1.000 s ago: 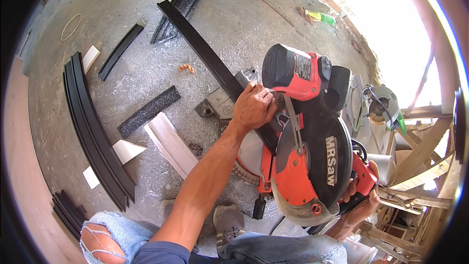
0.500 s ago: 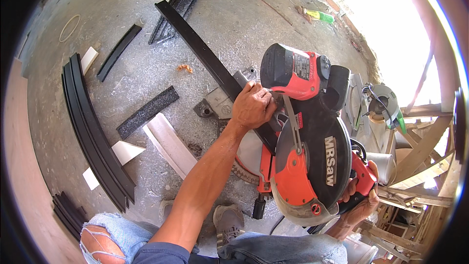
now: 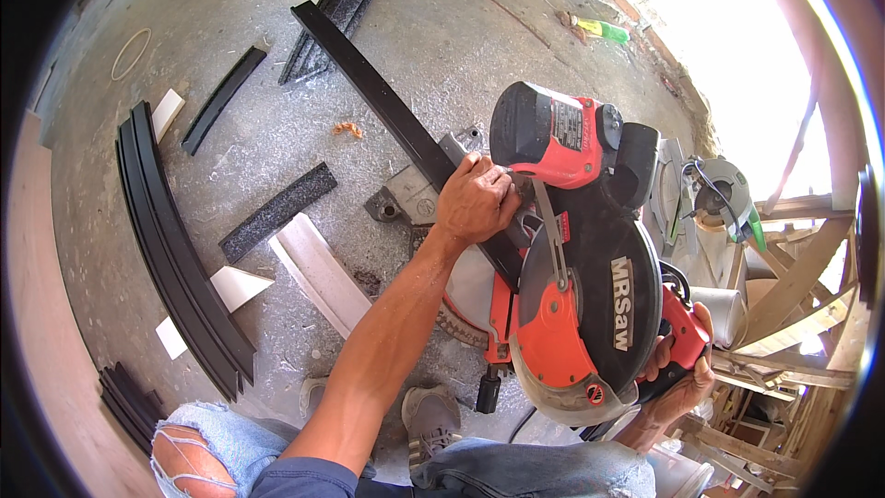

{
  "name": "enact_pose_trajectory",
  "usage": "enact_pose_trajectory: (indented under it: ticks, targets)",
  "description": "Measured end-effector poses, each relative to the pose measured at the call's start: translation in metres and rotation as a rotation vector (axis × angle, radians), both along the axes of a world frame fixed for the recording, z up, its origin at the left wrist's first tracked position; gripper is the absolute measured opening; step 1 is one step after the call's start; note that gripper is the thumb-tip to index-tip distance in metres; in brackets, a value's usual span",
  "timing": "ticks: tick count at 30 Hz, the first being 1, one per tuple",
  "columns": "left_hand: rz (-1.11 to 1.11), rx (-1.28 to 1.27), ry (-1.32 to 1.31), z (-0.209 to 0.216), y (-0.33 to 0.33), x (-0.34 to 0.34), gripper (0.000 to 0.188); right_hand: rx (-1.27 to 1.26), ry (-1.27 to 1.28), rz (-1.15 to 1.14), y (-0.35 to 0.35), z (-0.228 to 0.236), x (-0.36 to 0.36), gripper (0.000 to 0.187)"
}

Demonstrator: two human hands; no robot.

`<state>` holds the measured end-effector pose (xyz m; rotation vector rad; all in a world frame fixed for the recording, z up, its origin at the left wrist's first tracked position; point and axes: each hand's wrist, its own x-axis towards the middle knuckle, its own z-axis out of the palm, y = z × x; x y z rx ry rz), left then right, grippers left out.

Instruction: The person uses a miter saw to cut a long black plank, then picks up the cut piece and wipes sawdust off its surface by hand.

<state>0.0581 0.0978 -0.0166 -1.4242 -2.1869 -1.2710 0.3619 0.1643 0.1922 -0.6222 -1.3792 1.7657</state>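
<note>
Long black mouldings (image 3: 180,258) lie on the floor (image 3: 203,184) at left, a narrow black strip (image 3: 369,83) slants onto the miter saw (image 3: 590,304) beneath the left hand (image 3: 475,201), its fingers curled tightly over it, and the right hand (image 3: 682,395) wraps the saw's red handle (image 3: 684,337).

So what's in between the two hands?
In the head view, it's the big black saw cover, with a slim metal link beside it. The left hand is on the black strip, and the right hand holds the red handle.
</note>
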Motion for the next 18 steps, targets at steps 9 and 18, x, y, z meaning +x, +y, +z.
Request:
enact_pose_trajectory:
  ticks: [9,18]
  targets:
    - [0.001,0.01,0.002,-0.0007,0.0007,0.0002,0.02,-0.01,-0.016,0.007,0.0004,-0.0003,0.003,0.074]
    - [0.003,0.017,0.005,-0.0014,0.0006,0.0002,0.019,-0.013,-0.017,-0.009,-0.001,-0.0023,0.0035,0.074]
